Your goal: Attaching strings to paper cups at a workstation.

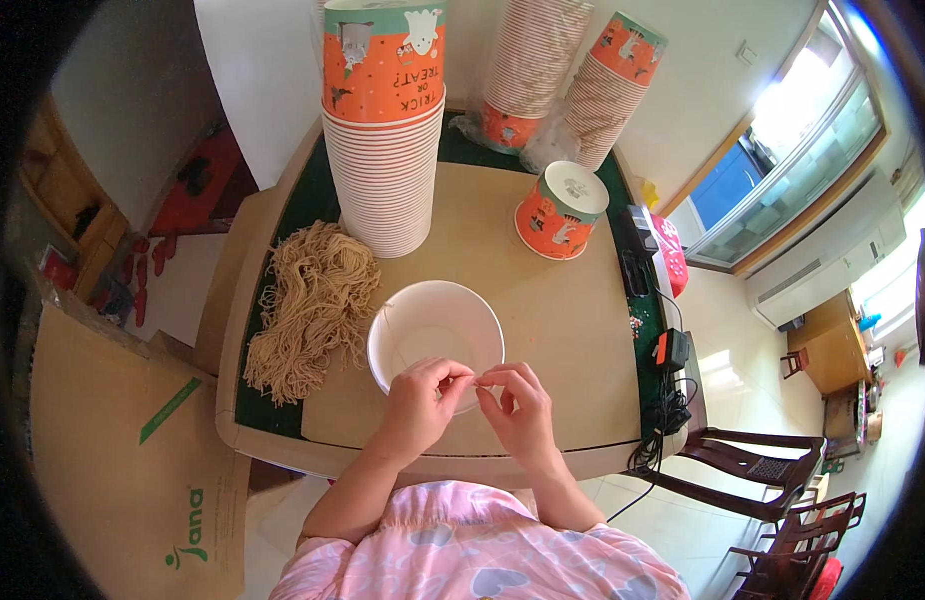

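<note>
A white paper bucket stands with its mouth up near the front of the table. Over its near rim, my left hand and my right hand meet, thumb and forefinger of each pinched together. What lies between the fingertips is too small to make out. Left of the bucket lies a loose heap of beige string, and a thin strand of it shows at the bucket's left rim. Behind the heap rises a tall stack of paper buckets, upside down, its top one orange and green.
One orange bucket stands upside down at the back right. Two more bucket stacks, one bucket stack in plastic and another bucket stack, lean near the wall. Black cables run along the right edge. A cardboard box is at left, a wooden chair at right.
</note>
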The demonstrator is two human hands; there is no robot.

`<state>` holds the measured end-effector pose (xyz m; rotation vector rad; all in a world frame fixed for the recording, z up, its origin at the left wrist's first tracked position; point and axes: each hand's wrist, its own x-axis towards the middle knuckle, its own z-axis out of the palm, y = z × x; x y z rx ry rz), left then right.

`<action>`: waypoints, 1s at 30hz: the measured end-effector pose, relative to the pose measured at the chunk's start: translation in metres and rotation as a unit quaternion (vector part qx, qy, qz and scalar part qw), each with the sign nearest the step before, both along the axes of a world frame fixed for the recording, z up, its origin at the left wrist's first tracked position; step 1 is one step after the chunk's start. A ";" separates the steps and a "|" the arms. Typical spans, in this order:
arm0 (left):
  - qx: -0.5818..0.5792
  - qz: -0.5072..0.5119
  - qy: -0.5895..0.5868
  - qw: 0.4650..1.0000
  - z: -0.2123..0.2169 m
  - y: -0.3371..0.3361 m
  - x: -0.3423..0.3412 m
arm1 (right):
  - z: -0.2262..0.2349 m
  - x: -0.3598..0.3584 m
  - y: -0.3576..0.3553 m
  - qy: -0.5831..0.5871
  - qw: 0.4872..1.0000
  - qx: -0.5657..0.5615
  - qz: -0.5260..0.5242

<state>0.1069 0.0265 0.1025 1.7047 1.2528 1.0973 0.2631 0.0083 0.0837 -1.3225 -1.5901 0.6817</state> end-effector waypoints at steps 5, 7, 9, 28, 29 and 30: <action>-0.009 -0.001 -0.007 1.000 0.002 0.000 0.001 | -0.002 0.001 0.001 0.005 1.000 0.011 -0.003; -0.007 -0.019 0.004 1.000 0.007 0.000 0.003 | 0.000 0.000 0.001 0.000 1.000 0.003 -0.009; 0.005 -0.025 0.018 1.000 0.006 0.000 0.003 | -0.001 0.000 0.000 -0.002 1.000 -0.001 -0.009; -0.030 -0.014 -0.055 0.998 -0.003 0.000 0.002 | -0.002 -0.001 0.001 -0.008 1.000 -0.009 0.010; -0.030 -0.015 -0.056 0.998 -0.004 0.000 0.002 | -0.001 -0.001 0.001 -0.008 1.000 -0.009 0.010; -0.026 -0.008 -0.061 0.998 -0.005 0.000 0.002 | -0.001 -0.001 0.001 -0.004 1.000 -0.013 0.003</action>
